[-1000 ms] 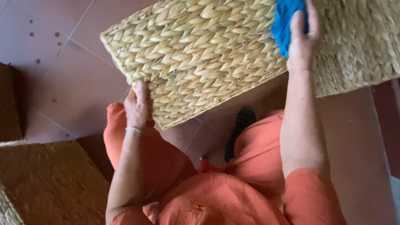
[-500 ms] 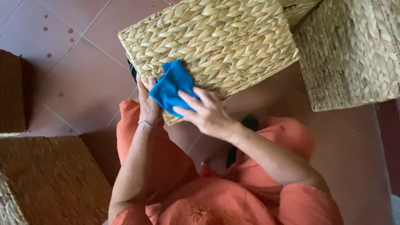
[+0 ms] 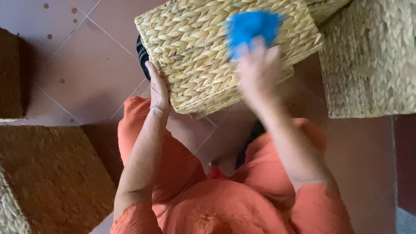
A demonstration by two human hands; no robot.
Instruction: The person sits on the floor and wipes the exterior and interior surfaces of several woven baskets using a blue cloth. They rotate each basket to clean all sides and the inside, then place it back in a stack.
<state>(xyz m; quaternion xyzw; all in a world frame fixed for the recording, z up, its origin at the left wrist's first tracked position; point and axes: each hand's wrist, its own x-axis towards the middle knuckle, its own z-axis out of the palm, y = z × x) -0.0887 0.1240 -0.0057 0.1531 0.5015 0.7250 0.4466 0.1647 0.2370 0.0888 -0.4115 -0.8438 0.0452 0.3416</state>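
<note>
A pale woven straw basket lies tilted in front of me, above my orange-clad lap. My left hand grips its near left edge, a thin bracelet on the wrist. My right hand, blurred with motion, presses a blue cloth against the basket's upper face, toward its right side.
A second woven basket stands close on the right, touching the first one's corner. A darker woven box sits at the lower left and another dark one at the left edge. Reddish floor tiles lie beneath, with a dark shoe by the basket.
The right hand swept the blue cloth from the far right of the basket down to its near left edge, then back up toward the right. The left hand kept its hold.
</note>
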